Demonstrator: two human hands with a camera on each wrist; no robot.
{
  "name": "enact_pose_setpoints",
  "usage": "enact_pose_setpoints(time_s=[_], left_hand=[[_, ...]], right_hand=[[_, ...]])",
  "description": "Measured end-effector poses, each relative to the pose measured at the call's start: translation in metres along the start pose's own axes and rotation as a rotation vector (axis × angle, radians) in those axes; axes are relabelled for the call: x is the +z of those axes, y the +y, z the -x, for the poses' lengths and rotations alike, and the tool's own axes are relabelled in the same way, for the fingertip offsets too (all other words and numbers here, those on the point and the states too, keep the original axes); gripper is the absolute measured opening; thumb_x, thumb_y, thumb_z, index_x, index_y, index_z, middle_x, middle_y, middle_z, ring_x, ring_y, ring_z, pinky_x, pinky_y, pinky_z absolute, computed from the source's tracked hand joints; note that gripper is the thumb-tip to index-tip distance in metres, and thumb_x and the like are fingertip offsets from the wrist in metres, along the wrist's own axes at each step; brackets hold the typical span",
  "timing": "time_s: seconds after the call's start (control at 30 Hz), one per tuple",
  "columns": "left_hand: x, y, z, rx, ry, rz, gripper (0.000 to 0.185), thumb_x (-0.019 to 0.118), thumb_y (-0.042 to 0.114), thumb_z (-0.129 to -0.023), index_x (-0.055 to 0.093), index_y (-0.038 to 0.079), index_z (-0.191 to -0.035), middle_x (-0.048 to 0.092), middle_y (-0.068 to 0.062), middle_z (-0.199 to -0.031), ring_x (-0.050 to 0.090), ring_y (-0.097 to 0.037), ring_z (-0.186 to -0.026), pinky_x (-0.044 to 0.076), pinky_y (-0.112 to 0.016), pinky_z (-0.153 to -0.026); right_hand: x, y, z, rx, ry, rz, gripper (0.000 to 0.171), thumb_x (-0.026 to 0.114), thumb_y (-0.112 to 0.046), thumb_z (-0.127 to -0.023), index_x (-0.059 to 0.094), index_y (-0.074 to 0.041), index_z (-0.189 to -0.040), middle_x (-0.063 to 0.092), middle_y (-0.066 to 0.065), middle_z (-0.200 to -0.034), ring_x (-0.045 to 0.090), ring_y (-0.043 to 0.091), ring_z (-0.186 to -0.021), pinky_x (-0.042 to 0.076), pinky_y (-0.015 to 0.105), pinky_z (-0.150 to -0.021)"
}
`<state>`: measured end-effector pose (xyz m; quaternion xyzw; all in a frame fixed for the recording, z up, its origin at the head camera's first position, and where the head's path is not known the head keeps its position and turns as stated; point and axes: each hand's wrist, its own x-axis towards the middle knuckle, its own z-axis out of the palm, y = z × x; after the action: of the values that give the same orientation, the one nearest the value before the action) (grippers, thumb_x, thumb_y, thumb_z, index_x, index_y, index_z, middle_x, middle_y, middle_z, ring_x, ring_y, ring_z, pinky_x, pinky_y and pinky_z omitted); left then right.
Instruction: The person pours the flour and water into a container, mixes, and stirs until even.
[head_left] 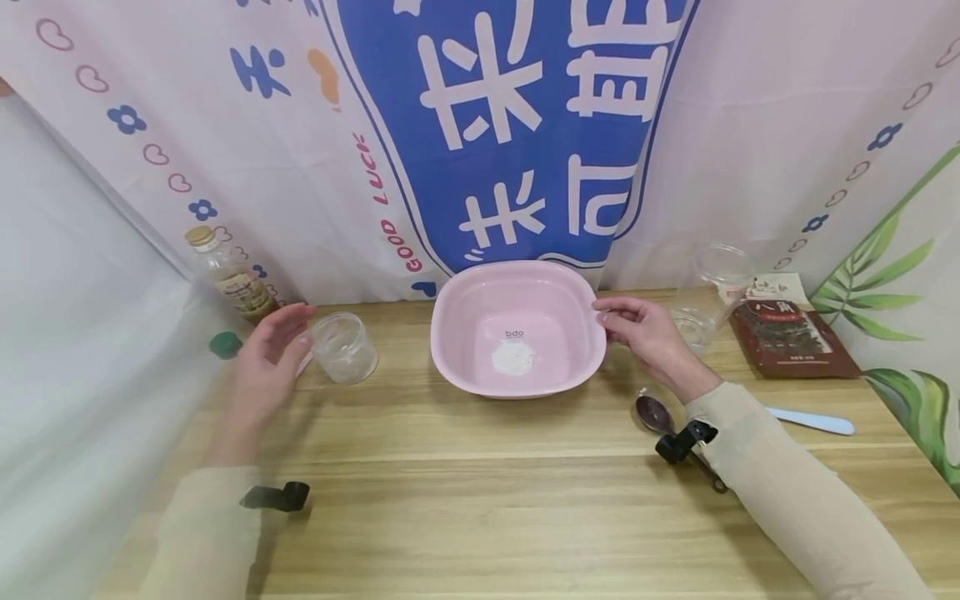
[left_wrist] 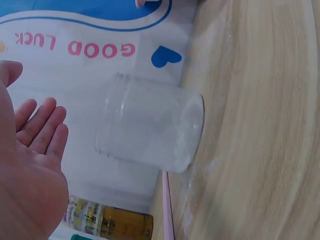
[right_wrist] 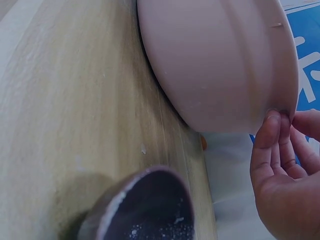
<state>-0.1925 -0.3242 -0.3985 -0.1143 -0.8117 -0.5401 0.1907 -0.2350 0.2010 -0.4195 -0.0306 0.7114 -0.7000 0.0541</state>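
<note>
A pink plastic basin (head_left: 480,379) stands at the back of the table, with a small heap of white powder (head_left: 513,357) on its bottom. My right hand (head_left: 645,333) pinches the basin's right rim between thumb and fingers; the right wrist view shows the same hold on the basin (right_wrist: 215,65). On the left, my left hand (head_left: 266,358) is raised beside a clear plastic jar (head_left: 345,354), its fingers extended and nothing in its grasp. In the left wrist view the open palm (left_wrist: 35,175) is apart from the jar (left_wrist: 150,125), which has a whitish film inside.
A bottle with a cork-coloured cap (head_left: 240,279) and a green lid (head_left: 225,345) are at far left. To the right are a clear container (head_left: 693,325), a brown spice packet (head_left: 787,337), a light blue handle (head_left: 817,421) and a dark spoon (head_left: 654,414) dusted with powder.
</note>
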Motion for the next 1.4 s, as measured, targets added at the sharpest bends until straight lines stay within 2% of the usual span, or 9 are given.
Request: enact_pose_setpoints(time_s=[0.13,0.37,0.53,0.7,0.8,0.9,1.0,1.17,1.4], left_hand=[[0.005,0.006,-0.001,-0.001,-0.021,-0.024,0.040,0.061,0.007,-0.109,0.057,-0.001,-0.148,0.069,0.007,-0.137,0.063,-0.001,-0.127,0.046,-0.010,-0.109],[0.017,0.014,-0.004,-0.003,-0.044,0.028,0.035,0.058,0.002,-0.109,0.058,-0.010,-0.141,0.072,0.016,-0.124,0.068,-0.001,-0.117,0.050,-0.011,-0.103],[0.028,0.021,-0.005,-0.018,-0.067,0.043,0.032,0.058,0.002,-0.108,0.061,-0.010,-0.137,0.073,0.019,-0.119,0.070,-0.003,-0.114,0.052,-0.012,-0.101],[0.040,0.025,-0.007,-0.044,-0.128,0.034,0.033,0.058,0.008,-0.110,0.060,-0.008,-0.139,0.071,0.019,-0.118,0.069,-0.002,-0.113,0.052,-0.012,-0.100],[0.049,0.026,-0.010,-0.055,-0.176,0.026,0.034,0.058,0.011,-0.111,0.059,-0.007,-0.140,0.073,0.010,-0.120,0.069,-0.001,-0.112,0.052,-0.011,-0.099],[0.060,0.026,-0.013,-0.068,-0.210,0.027,0.033,0.057,0.010,-0.111,0.059,-0.007,-0.140,0.075,-0.010,-0.122,0.070,0.001,-0.108,0.054,-0.012,-0.098],[0.071,0.025,-0.016,-0.092,-0.249,0.019,0.034,0.056,0.010,-0.111,0.058,-0.007,-0.141,0.071,-0.028,-0.127,0.069,0.001,-0.106,0.055,-0.013,-0.096],[0.087,0.021,-0.019,-0.162,-0.319,0.026,0.038,0.054,0.011,-0.113,0.053,-0.007,-0.146,0.068,-0.032,-0.132,0.068,0.000,-0.106,0.056,-0.014,-0.097],[0.108,0.017,-0.027,-0.175,-0.381,0.041,0.037,0.051,0.009,-0.112,0.053,-0.008,-0.146,0.070,-0.031,-0.124,0.070,-0.017,-0.105,0.060,-0.021,-0.094]], right_hand=[[-0.001,0.000,0.000,0.005,0.006,0.018,0.042,0.060,-0.001,-0.106,0.053,0.021,-0.142,0.073,-0.009,-0.092,0.070,0.003,-0.081,0.062,0.019,-0.077],[-0.004,0.000,0.000,0.003,0.013,0.048,0.041,0.060,-0.002,-0.107,0.055,0.020,-0.141,0.074,-0.010,-0.093,0.070,0.003,-0.082,0.062,0.020,-0.078],[-0.005,0.000,0.001,-0.012,0.011,0.042,0.041,0.060,-0.002,-0.106,0.054,0.021,-0.140,0.074,-0.011,-0.091,0.070,0.003,-0.080,0.061,0.019,-0.076],[-0.005,0.000,0.001,-0.020,0.007,0.048,0.041,0.061,-0.003,-0.106,0.055,0.021,-0.139,0.075,-0.011,-0.091,0.070,0.003,-0.080,0.061,0.019,-0.076],[-0.005,0.000,0.001,-0.019,0.009,0.053,0.041,0.061,-0.003,-0.106,0.055,0.021,-0.139,0.074,-0.012,-0.090,0.070,0.003,-0.080,0.061,0.019,-0.076],[-0.005,0.001,0.002,-0.019,0.011,0.054,0.041,0.061,-0.002,-0.106,0.055,0.021,-0.140,0.074,-0.012,-0.090,0.070,0.003,-0.080,0.061,0.019,-0.077],[-0.006,0.001,0.002,-0.018,0.014,0.053,0.041,0.061,-0.002,-0.106,0.055,0.021,-0.139,0.074,-0.012,-0.091,0.070,0.003,-0.080,0.061,0.019,-0.077],[-0.006,0.000,0.003,-0.015,0.017,0.059,0.042,0.061,-0.002,-0.106,0.055,0.021,-0.140,0.074,-0.013,-0.093,0.071,0.002,-0.082,0.062,0.019,-0.078],[-0.006,-0.001,0.003,-0.018,0.022,0.066,0.041,0.061,-0.002,-0.106,0.056,0.020,-0.140,0.074,-0.012,-0.093,0.070,0.002,-0.083,0.062,0.019,-0.078]])
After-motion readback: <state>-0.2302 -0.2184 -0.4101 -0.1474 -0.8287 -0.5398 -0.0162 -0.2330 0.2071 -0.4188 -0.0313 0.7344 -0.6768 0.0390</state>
